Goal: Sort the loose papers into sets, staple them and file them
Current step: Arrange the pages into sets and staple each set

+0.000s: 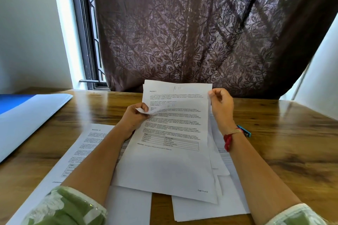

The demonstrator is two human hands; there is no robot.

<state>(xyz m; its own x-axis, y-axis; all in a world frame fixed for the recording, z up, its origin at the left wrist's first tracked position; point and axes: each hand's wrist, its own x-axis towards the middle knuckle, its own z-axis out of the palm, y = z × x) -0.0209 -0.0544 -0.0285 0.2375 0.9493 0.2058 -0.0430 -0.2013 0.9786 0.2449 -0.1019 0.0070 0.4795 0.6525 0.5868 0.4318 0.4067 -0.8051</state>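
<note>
I hold a stack of printed papers (170, 160) tilted up off the wooden table (292, 151). My left hand (134, 117) pinches the top sheet's upper left corner and curls it forward, baring the "Section 2" page behind. My right hand (221, 107) grips the stack's upper right edge. More printed sheets lie flat on the table: one at the left (86, 144) under my left forearm, others at the right (225, 204) under the held stack. A blue stapler (246, 131) peeks out behind my right wrist.
A blue and white folder (27, 115) lies at the table's left edge. A dark leaf-patterned curtain (201, 33) hangs right behind the table, with a window frame (86, 42) to its left. Bare wood shows at the far right.
</note>
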